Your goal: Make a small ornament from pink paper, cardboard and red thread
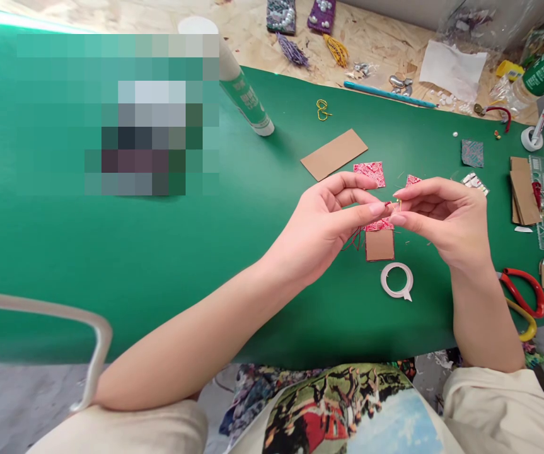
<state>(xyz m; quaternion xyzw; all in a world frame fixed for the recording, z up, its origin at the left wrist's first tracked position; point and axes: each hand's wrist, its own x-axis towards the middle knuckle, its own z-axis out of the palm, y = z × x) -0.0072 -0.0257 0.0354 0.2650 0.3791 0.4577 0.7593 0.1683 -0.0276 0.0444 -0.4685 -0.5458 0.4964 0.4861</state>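
Observation:
My left hand (333, 221) pinches a small bit of dark red thread (387, 204) between thumb and forefinger. Dark red strands (355, 238) show below that hand; whether they join the pinched bit I cannot tell. Fingertip to fingertip with it, my right hand (446, 214) is closed in a pinch on a short yellow thread (399, 205). Under the hands lie a cardboard square (379, 244) with red patterned fabric along its edge, and a red patterned fabric piece (370, 173). Another red scrap (413, 181) is partly covered by my right hand.
On the green mat lie a roll of white tape (397, 281), a cardboard strip (334, 154), yellow thread (323, 110), red-and-yellow-handled scissors (527, 296) and a clear ruler (542, 202). A glue tube (248, 101) stands at the back. Tasseled pieces (321, 16) and a blue pencil (389, 94) lie beyond.

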